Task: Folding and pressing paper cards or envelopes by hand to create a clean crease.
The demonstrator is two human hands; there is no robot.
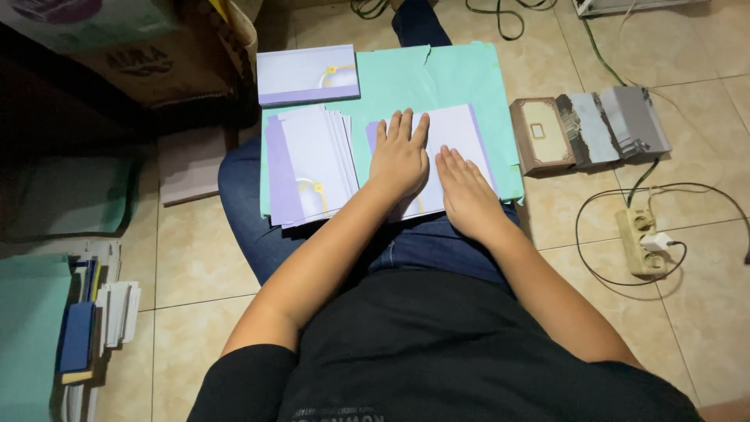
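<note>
Both hands lie flat and open, fingers stretched out and gripping nothing, on a white and lilac card [457, 133] that rests on a green sheet [461, 78] spread over the person's lap. The left hand [400, 156] presses palm-down on the near left part of the card, its fingers pointing away from the body; the right hand [466, 187] lies just beside it, touching the card's near right part. To the left of the card, also on the green sheet, sits a fanned stack of cards [308, 168] of the same white and lilac, one showing a yellow ribbon mark. Beyond that stack, at the far left corner of the green sheet, lies a lilac envelope [306, 74] with a yellow loop on it. To the right of the green sheet, on the tiled floor [195, 258], stands a row of small boxes [590, 129] in brown and grey. Nearer the person from those boxes is a power strip [641, 242] with a white plug and black cable. Far left of the lap, papers and a blue book [78, 336] are stacked on the floor.
</note>
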